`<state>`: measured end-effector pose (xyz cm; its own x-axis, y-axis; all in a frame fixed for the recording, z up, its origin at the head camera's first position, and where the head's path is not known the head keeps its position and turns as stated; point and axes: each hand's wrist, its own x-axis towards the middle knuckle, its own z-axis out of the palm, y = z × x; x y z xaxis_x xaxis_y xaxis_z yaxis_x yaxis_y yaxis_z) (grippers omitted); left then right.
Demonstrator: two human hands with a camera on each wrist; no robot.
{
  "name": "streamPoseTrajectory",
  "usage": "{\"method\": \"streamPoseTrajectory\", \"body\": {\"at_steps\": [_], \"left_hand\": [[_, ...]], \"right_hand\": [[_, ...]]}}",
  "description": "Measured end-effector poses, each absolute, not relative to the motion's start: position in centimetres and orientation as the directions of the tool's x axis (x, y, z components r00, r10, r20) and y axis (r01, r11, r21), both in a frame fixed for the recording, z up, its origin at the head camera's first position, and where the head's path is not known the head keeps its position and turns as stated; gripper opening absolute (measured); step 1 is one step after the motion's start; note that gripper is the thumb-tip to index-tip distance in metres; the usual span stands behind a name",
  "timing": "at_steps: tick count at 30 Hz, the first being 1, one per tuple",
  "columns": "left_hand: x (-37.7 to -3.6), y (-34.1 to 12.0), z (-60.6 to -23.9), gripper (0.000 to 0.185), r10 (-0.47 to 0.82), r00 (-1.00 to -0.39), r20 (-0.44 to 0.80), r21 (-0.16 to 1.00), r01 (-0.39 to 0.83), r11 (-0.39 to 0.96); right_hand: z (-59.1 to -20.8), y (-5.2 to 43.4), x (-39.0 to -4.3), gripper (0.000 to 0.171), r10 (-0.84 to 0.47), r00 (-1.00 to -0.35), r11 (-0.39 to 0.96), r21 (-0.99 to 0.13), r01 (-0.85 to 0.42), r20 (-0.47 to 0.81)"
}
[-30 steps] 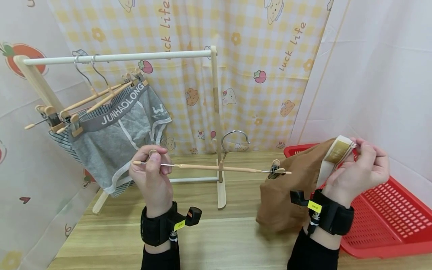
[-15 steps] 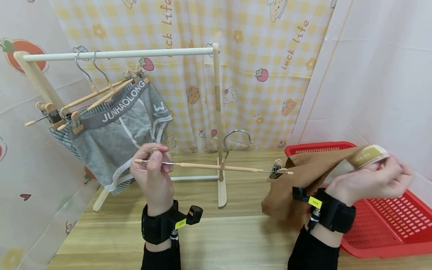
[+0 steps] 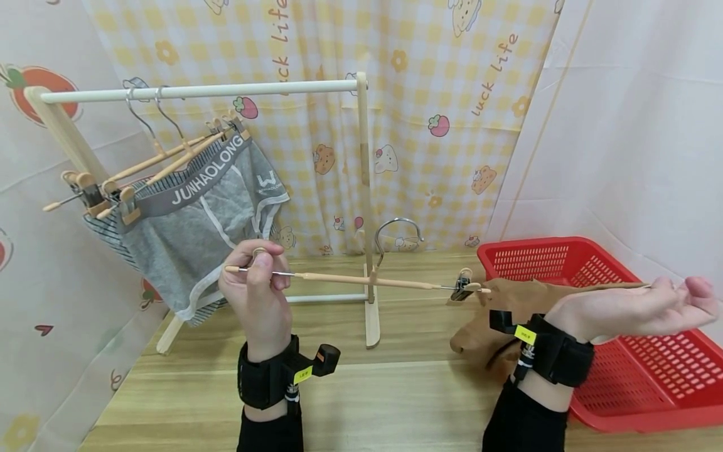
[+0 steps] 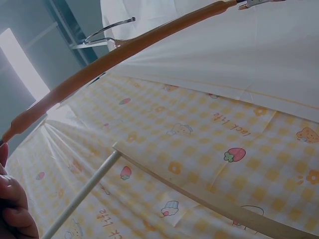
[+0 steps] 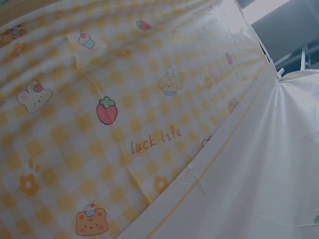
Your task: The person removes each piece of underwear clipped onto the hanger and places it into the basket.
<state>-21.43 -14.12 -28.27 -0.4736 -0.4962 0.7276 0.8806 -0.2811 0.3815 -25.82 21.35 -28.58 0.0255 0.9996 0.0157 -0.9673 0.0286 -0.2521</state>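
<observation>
My left hand [image 3: 257, 282] grips the left end of a wooden clip hanger [image 3: 361, 280], pinching it near the clip there and keeping it level above the table. The hanger's metal hook [image 3: 397, 227] points away from me. Its right clip [image 3: 463, 286] bites a brown garment [image 3: 511, 300]. My right hand [image 3: 644, 307] is stretched far to the right over the basket and pinches the garment's waistband, so the cloth runs taut from clip to hand. The left wrist view shows the hanger bar [image 4: 114, 55] from below and my fingertips [image 4: 12, 209]. The right wrist view shows only curtain.
A small wooden rack with a white rail [image 3: 198, 92] stands behind the hanger, carrying grey briefs [image 3: 198, 213] on two hangers. A red plastic basket [image 3: 655, 370] sits at the right on the wooden table [image 3: 367, 402]. Patterned curtains close in the back and sides.
My right hand swung right and down with the waistband, drawing the brown garment from a loose hanging bunch into a taut, flat stretch. The left hand and hanger stayed put.
</observation>
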Motion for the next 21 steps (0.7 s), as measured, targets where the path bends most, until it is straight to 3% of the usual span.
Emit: {"method": "streamPoseTrajectory", "body": {"at_steps": [8,12,16,19,21], "left_hand": [[-21.5,-14.1,-28.2,0.017,-0.497,-0.469,0.730,0.381,0.883,-0.274],[-21.5,-14.1,-28.2,0.017,-0.501,-0.462,0.732,0.371,0.886,-0.277],[-21.4,-14.1,-28.2,0.017,-0.501,-0.457,0.735,0.366,0.889,-0.274],[-21.4,-14.1,-28.2,0.018,-0.500,-0.458,0.735,0.368,0.889,-0.273],[-21.4,-14.1,-28.2,0.017,-0.499,-0.461,0.734,0.369,0.887,-0.277]], "right_hand": [[-29.3,21.9,-25.7,0.011,0.967,-0.244,-0.243,-0.542,-0.805,-0.072],[-29.7,22.4,-26.1,0.010,0.948,-0.305,-0.301,-0.562,-0.770,-0.091],[-30.1,22.7,-26.4,0.010,0.872,-0.488,-0.400,-0.608,-0.686,-0.024],[-30.8,22.5,-26.7,0.018,0.769,-0.632,-0.356,-0.757,-0.548,0.096],[-31.4,22.2,-27.2,0.023,0.714,-0.680,-0.251,-0.845,-0.472,0.167]]}}
